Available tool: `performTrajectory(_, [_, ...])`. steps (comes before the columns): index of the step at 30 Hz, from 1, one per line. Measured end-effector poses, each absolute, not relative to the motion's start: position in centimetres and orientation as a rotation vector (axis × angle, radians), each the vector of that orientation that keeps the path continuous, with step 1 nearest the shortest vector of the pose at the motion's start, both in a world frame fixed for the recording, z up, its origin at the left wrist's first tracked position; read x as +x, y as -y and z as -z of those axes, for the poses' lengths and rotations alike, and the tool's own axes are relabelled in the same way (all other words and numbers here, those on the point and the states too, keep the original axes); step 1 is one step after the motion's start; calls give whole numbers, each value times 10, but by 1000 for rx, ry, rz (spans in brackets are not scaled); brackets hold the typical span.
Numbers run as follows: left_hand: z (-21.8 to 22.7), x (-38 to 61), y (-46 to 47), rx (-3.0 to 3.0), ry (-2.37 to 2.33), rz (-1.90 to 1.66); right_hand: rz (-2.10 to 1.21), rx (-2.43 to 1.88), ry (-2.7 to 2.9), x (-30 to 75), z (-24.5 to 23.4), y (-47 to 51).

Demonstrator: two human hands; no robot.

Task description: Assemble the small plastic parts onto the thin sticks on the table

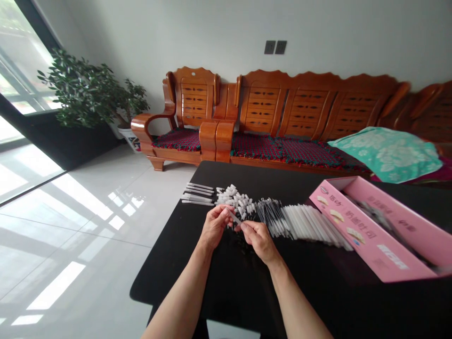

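Observation:
Over the black table, my left hand [214, 226] and my right hand [260, 239] meet with fingertips pinched on a slim whitish pen barrel [234, 217]. The left fingers grip its far end, the right fingers its near end. Just behind the hands is a heap of short white caps [236, 197]. Small black pieces [243, 244] lie beneath and partly behind the hands. To the right are a bundle of dark-tipped pen refills [270, 213] and a row of translucent white barrels [312, 223]. Several white pens [198, 190] lie side by side at the left.
A pink open box [356, 235] with dark contents stands on the table's right side. The black table [169, 263] has its left edge beside the pens. Behind it stand a wooden sofa [264, 103] with a turquoise cloth [391, 150] and a potted plant [88, 89].

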State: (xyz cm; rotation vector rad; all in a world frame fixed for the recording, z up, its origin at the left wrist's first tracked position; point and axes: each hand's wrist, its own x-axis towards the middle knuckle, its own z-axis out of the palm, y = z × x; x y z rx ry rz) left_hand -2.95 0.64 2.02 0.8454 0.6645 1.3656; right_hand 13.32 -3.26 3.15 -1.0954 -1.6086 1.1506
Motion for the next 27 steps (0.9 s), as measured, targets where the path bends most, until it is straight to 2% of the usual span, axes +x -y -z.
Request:
performTrajectory(4, [-16,-26,-9,804,-720,-1448,-1001,-1127,1663,132,-30,32])
performTrajectory(10, [-14,-23,-11,765,-757,-1501,-269,-1229,1940,122,-26,32])
performTrajectory(12, [-15,-24,-11,764,-752,-1508,-141,-1229,1957,120,-25,32])
performTrajectory(14, [-16,-25,-11,766,-744,-1500,-238,-1230,1925,121,-26,32])
performTrajectory(19, [-17,-27,-10,789,-667,-1421,-951,-1161,1706,125,-30,31])
performTrajectory(21, [-16,-28,-12,787,-672,-1398,-1054,-1119,1697,127,-30,31])
performTrajectory(23, [-15,-32,-18,728,-720,-1460,-912,-1143,1781,130,-30,32])
performTrajectory(27, [-15,-46,-29,464,-817,-1769,-180,-1268,1921,136,-22,32])
